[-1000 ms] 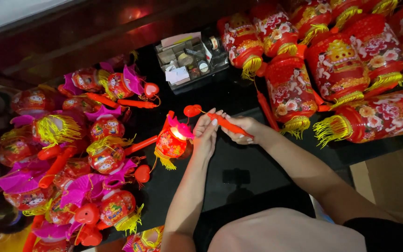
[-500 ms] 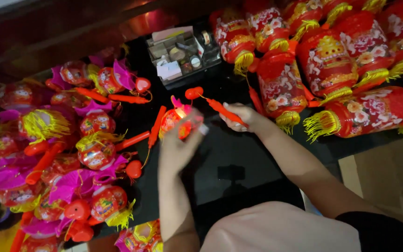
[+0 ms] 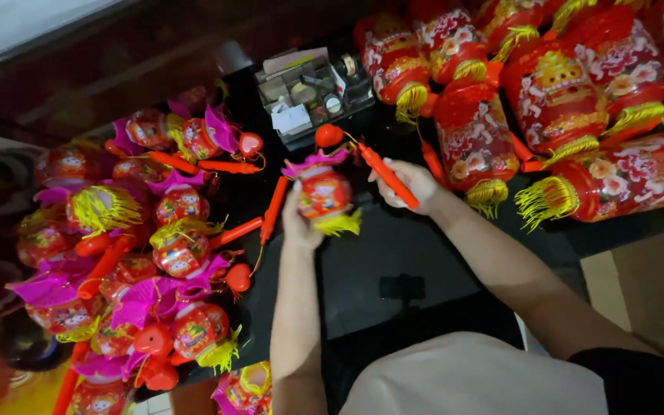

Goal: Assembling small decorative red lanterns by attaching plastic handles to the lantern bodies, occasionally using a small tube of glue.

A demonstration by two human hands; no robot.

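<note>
This looks like a small workshop or stockroom where festive lanterns are put together or sorted in quantity. A dark, glossy worktop [image 3: 393,269] carries goods of one kind in bulk: along its left edge lies a heap of small toy lanterns [image 3: 140,253] in red and pink with yellow tassels and orange stick handles, and at the far right corner a row of large red paper lanterns [image 3: 578,100] with gold fringes lies on its side. At the far edge between them stands a clear compartment box [image 3: 309,96] of small parts and paper slips. A brown cardboard sheet [image 3: 647,284] shows beyond the right edge.
</note>
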